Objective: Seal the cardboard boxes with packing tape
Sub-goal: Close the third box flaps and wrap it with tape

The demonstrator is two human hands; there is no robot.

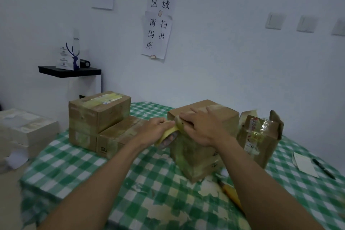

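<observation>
Packing tape roll (166, 137) gripped in our left hand (157, 127); our right hand (203, 127), held flat, presses the cardboard box (197, 160) top

Two hands (157, 129) (202, 127), one tape roll (166, 135), one pen (323, 169)

tape roll (166, 135): part-hidden by left hand (156, 127) | wall switch (339, 27): cropped right

Green-white checked tablecloth (78, 162), brown boxes (203, 147), yellow tape (169, 132)
</observation>
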